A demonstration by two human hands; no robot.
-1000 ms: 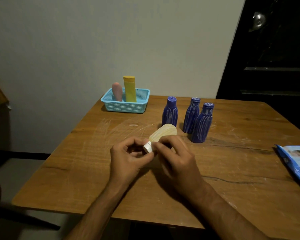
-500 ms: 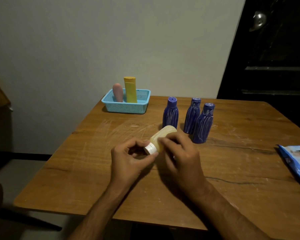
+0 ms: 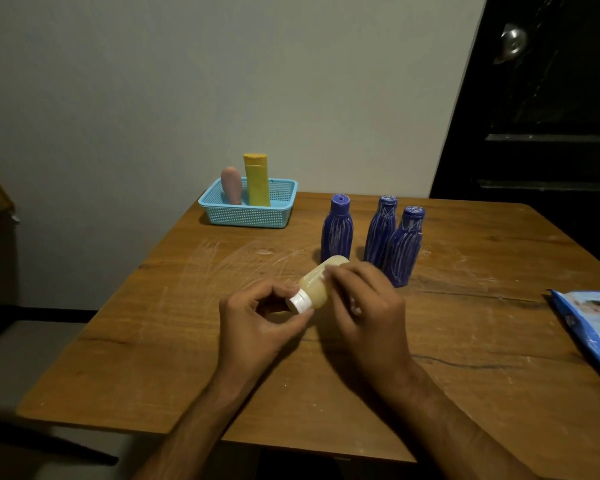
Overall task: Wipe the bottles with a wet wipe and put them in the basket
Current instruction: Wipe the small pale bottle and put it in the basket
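Over the tabletop (image 3: 160, 341), the left hand (image 3: 257, 327) pinches the white cap (image 3: 299, 302) of a pale yellow bottle (image 3: 317, 285) between curled fingers (image 3: 284, 292). The right hand (image 3: 368, 313) wraps the bottle's body, a wet wipe (image 3: 355, 308) showing under its fingers. Just beyond stand three blue bottles (image 3: 336, 233); farther left, the basket (image 3: 250, 214).

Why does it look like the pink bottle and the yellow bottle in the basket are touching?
Apart. In the head view, a thin strip of basket shows between the pink bottle and the yellow bottle.
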